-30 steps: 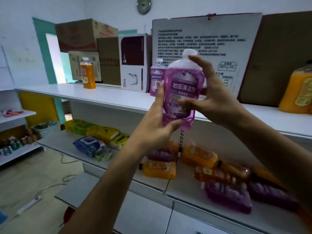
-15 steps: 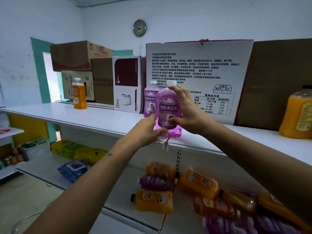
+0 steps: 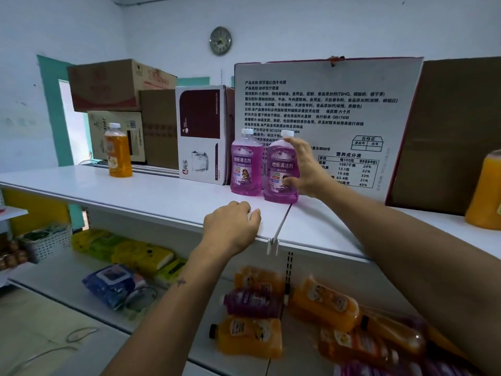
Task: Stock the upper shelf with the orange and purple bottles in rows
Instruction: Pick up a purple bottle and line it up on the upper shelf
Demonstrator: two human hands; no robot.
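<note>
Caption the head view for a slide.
Right hand sets second purple bottle beside the first on upper shelf; left hand rests on its edge.

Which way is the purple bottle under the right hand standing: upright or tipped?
Upright. The purple bottle stands on its base on the upper shelf, white cap on top, with the right hand holding its side.

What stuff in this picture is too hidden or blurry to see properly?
- Big orange bottle, head view: cut off by the right edge.
- Purple bottles on the lower shelf: blurred, cut off by the bottom edge.
- Nutrition table on the white box: partly hidden by the right hand.
- Clock: too small to read.
</note>
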